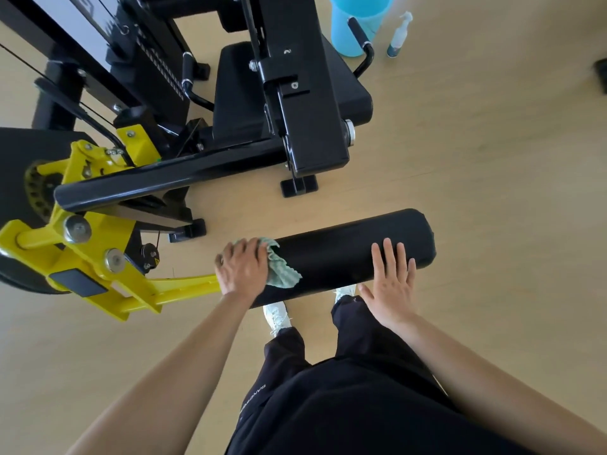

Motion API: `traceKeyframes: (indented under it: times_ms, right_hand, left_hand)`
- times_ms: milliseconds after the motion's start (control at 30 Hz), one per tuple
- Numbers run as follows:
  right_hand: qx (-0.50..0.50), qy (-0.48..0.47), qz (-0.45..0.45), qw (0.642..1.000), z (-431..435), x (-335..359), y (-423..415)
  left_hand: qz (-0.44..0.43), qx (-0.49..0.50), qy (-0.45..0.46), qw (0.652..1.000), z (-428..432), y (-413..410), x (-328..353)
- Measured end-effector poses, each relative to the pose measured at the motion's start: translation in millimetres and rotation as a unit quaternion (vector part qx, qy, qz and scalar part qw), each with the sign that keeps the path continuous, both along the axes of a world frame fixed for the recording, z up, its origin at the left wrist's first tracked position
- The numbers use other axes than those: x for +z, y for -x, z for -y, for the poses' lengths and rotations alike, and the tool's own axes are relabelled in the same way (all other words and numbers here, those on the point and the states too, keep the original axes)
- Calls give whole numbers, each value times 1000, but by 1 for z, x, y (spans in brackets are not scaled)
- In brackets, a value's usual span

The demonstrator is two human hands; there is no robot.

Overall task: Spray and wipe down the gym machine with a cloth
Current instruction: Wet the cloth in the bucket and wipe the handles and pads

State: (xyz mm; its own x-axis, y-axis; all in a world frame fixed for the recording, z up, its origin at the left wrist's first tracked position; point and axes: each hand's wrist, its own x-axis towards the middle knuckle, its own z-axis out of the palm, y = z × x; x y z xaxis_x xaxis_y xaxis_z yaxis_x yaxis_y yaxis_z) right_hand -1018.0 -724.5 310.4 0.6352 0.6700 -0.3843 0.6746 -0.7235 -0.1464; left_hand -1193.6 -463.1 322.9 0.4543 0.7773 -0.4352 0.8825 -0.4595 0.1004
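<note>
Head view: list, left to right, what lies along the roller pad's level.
yellow lever arm → left hand → green cloth → black roller pad → right hand

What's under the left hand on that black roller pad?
A green cloth, bunched under the left hand against the end of the roller pad. Its loose edge sticks out along the pad; the part beneath the palm is covered.

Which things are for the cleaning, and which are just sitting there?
For the job: green cloth under the left hand, black roller pad with the right hand flat on it, spray bottle on the floor.
Just there: blue bin, white shoes.
</note>
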Motion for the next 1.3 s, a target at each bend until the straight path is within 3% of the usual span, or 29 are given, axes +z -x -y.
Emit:
traceKeyframes:
  times_ms: [100, 367, 467, 567, 667, 767, 900, 1000, 1300]
  right_hand:
    - [-4, -2, -6, 1000, -3, 2, 2]
    - [-37, -48, -32, 998, -2, 20, -8]
    - [-84, -101, 10, 991, -7, 28, -10]
    - [-123, -189, 33, 974, -24, 36, -6]
    - [-42, -248, 23, 968, -57, 42, 5]
    - [68, -169, -31, 983, -93, 37, 21]
    - [149, -24, -57, 987, -119, 26, 33]
    - [166, 5, -53, 985, -118, 24, 24]
    - [-32, 53, -15, 998, -65, 26, -74]
  left_hand:
    - [-13, -3, 11, 1000, 14, -23, -1]
    - [58, -174, 82, 980, 89, -99, 18]
    - [93, -228, 132, 960, 91, -103, 20]
    - [187, -190, 134, 955, 74, -82, 25]
    - [207, -36, 45, 977, 47, -46, 26]
    - [133, 55, 12, 989, 23, -6, 18]
    - [69, 39, 62, 995, 15, 21, 10]
    - [65, 47, 56, 995, 15, 17, 7]
    - [19, 50, 26, 998, 21, 5, 7]
